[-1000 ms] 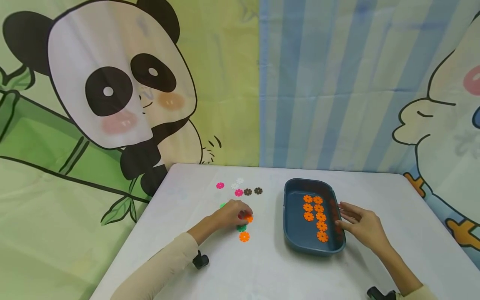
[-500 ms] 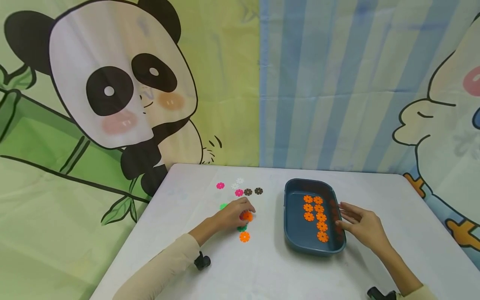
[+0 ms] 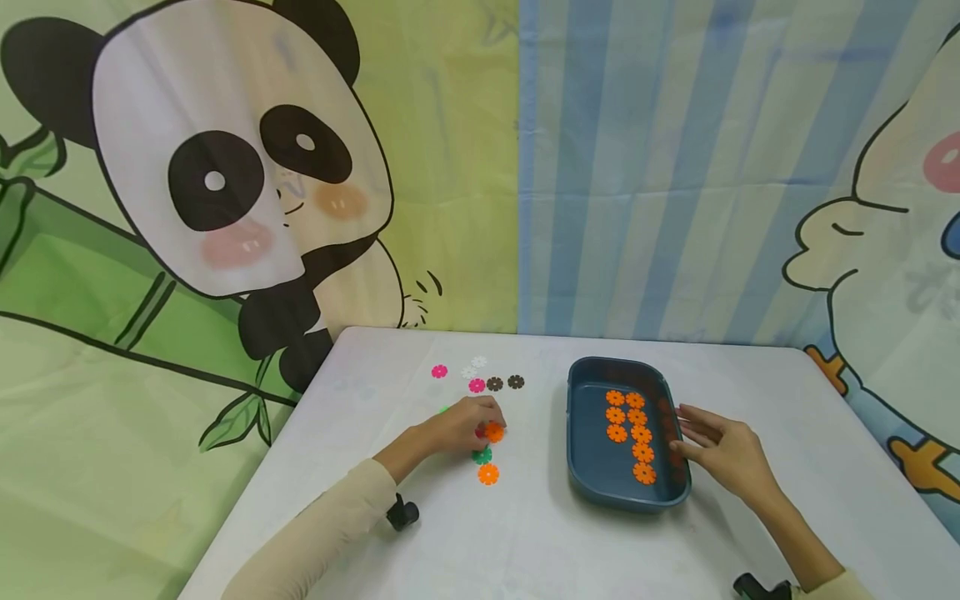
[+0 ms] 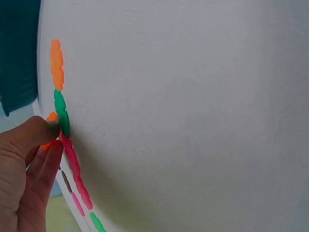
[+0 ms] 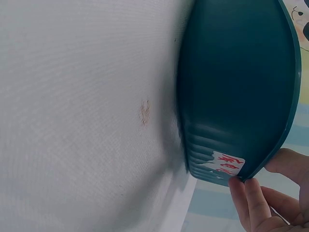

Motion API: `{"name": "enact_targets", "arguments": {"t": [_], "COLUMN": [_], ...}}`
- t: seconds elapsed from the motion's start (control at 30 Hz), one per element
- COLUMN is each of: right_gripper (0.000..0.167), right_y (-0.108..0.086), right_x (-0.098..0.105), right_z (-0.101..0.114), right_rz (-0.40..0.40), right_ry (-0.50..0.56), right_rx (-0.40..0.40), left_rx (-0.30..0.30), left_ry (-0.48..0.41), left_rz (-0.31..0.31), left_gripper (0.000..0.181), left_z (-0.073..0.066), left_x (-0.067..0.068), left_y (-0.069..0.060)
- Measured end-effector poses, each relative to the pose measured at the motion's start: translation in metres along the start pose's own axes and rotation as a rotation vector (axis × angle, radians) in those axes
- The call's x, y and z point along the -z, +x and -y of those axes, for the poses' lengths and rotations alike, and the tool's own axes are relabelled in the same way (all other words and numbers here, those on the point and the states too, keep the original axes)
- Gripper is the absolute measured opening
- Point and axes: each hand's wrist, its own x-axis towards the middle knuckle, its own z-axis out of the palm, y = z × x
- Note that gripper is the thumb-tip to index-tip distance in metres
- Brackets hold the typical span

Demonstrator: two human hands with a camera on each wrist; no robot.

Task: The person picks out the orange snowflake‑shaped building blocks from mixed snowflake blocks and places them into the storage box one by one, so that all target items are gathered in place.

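In the head view my left hand (image 3: 459,425) pinches an orange flower-shaped disc (image 3: 494,432) between thumb and fingertips. A pink disc (image 4: 75,166) and a green disc (image 4: 62,112) lie close to those fingers in the left wrist view. Nearer me on the table is another orange disc (image 3: 488,474). My right hand (image 3: 723,454) holds the right rim of a dark blue tray (image 3: 592,477), thumb at the rim and fingers against the outer wall. Inside the tray, several orange discs (image 3: 641,434) lie flat in two columns.
Behind my left hand lie pink (image 3: 439,372), white (image 3: 478,362) and brown discs (image 3: 516,382) on the white table (image 3: 517,542). A light green disc (image 4: 98,222) is partly hidden by the hand in the head view. A printed curtain (image 3: 615,167) hangs behind the table.
The orange disc at my left fingertips has risen slightly and shows more of its face. My right hand and the tray stay in place.
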Motion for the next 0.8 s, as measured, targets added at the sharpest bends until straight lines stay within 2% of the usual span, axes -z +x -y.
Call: {"name": "enact_targets", "arguments": {"t": [0.13, 0.3, 0.4, 0.5, 0.7, 0.8], "right_gripper": [0.068, 0.068, 0.067, 0.067, 0.067, 0.067], "right_y": [0.0, 0.0, 0.0, 0.0, 0.0, 0.0], "right_x": [0.001, 0.001, 0.001, 0.001, 0.001, 0.001], "right_z": [0.002, 0.003, 0.003, 0.004, 0.004, 0.005], "right_rz": [0.003, 0.005, 0.003, 0.003, 0.003, 0.004], "right_ry": [0.004, 0.005, 0.001, -0.001, 0.003, 0.008], "right_rx": [-0.006, -0.01, -0.013, -0.014, -0.015, -0.019], "left_rx": [0.004, -0.026, -0.039, -0.049, -0.123, -0.167], "left_ry": [-0.028, -0.039, -0.076, -0.131, -0.249, -0.276], "left_rz": [-0.03, -0.108, -0.145, -0.185, -0.262, -0.281], "left_gripper": [0.03, 0.033, 0.034, 0.033, 0.032, 0.031], "left_z": [0.0, -0.003, -0.008, -0.016, -0.029, -0.036], "left_x": [0.001, 0.002, 0.004, 0.004, 0.003, 0.002], "left_y": [0.002, 0.008, 0.014, 0.022, 0.042, 0.053]}}
